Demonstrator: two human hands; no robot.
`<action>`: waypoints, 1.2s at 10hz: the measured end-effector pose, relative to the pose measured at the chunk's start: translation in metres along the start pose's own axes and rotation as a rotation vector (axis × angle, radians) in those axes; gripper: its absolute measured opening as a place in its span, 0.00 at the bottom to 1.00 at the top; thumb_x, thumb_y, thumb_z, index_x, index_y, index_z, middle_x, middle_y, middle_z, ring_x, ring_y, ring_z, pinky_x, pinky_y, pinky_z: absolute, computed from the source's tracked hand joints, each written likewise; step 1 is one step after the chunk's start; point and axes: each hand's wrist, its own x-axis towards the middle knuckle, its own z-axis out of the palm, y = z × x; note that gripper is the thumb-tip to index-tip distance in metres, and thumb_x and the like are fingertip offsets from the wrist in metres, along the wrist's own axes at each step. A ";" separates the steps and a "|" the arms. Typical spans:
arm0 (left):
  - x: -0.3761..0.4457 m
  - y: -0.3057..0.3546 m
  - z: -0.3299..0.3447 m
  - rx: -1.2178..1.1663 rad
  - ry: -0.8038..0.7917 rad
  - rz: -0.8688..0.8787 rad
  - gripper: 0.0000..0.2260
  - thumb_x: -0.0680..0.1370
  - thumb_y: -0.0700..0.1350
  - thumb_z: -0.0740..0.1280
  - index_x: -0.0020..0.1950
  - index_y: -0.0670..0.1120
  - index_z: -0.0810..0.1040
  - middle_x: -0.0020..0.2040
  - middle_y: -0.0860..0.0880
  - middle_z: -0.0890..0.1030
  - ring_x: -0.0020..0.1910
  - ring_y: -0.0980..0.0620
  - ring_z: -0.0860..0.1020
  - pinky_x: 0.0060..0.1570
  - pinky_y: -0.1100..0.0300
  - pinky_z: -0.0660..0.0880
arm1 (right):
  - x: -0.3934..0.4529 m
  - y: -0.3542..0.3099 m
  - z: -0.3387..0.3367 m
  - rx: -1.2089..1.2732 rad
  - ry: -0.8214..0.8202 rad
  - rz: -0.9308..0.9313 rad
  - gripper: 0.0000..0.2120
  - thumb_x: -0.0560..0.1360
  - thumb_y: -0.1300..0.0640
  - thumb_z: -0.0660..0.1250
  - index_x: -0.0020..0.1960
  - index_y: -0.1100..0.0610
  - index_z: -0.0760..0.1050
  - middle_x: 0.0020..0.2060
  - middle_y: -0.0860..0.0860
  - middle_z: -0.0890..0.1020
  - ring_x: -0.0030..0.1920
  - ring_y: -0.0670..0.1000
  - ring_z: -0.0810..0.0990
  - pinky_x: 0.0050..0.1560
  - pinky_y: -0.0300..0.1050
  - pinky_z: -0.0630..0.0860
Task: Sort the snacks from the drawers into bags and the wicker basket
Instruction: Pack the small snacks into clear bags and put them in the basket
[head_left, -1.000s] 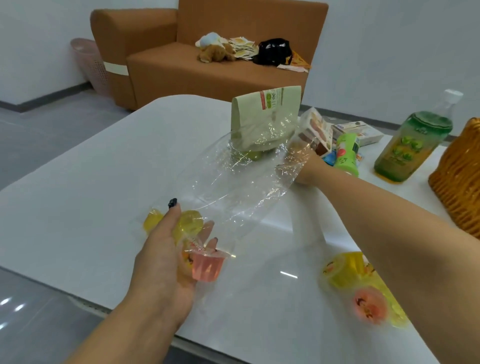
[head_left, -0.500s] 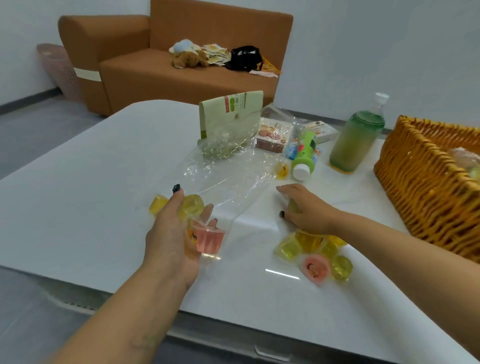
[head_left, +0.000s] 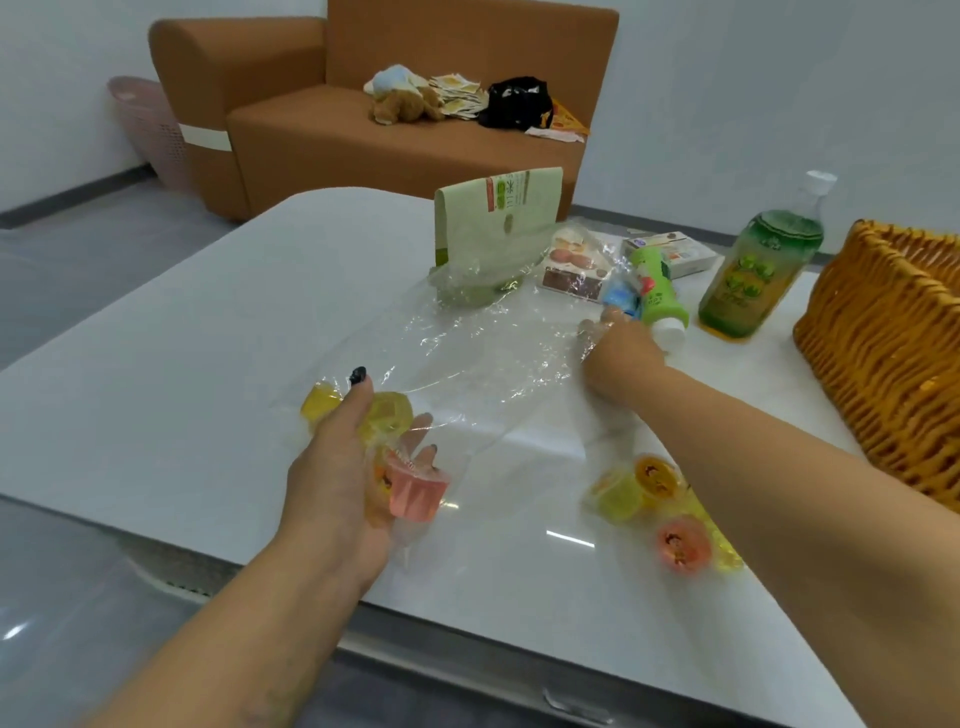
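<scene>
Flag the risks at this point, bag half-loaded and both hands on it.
1. The left hand grips the closed end of the clear bag with a pink jelly cup bulging there; a loose grip could let the cups slide back out.
2. The right hand holds the bag mouth close to the tipped small green bottle; a tug may roll it.
3. The loose jelly cups sit under the right forearm and could be swept toward the table edge.

Pink jelly cup (head_left: 417, 491), orange-brown basket (head_left: 883, 353)
</scene>
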 end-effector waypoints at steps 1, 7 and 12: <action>-0.001 0.005 -0.007 0.033 -0.031 0.004 0.12 0.76 0.57 0.69 0.49 0.48 0.79 0.38 0.48 0.85 0.37 0.50 0.84 0.36 0.58 0.78 | -0.044 -0.021 -0.028 0.288 0.037 0.088 0.19 0.79 0.62 0.58 0.69 0.66 0.65 0.65 0.61 0.68 0.65 0.63 0.69 0.63 0.56 0.70; -0.024 -0.012 -0.013 0.247 -0.221 0.013 0.29 0.71 0.55 0.69 0.68 0.41 0.74 0.51 0.42 0.83 0.35 0.49 0.84 0.28 0.60 0.78 | -0.194 0.045 -0.089 1.951 -0.152 0.135 0.15 0.67 0.59 0.66 0.53 0.58 0.76 0.44 0.53 0.85 0.35 0.47 0.83 0.29 0.35 0.76; -0.033 -0.049 0.024 0.399 -0.430 0.079 0.23 0.71 0.52 0.67 0.63 0.43 0.73 0.52 0.44 0.85 0.46 0.43 0.85 0.37 0.54 0.80 | -0.204 0.082 -0.078 1.557 -0.676 -0.318 0.23 0.64 0.54 0.78 0.58 0.55 0.79 0.55 0.57 0.83 0.47 0.58 0.83 0.37 0.41 0.79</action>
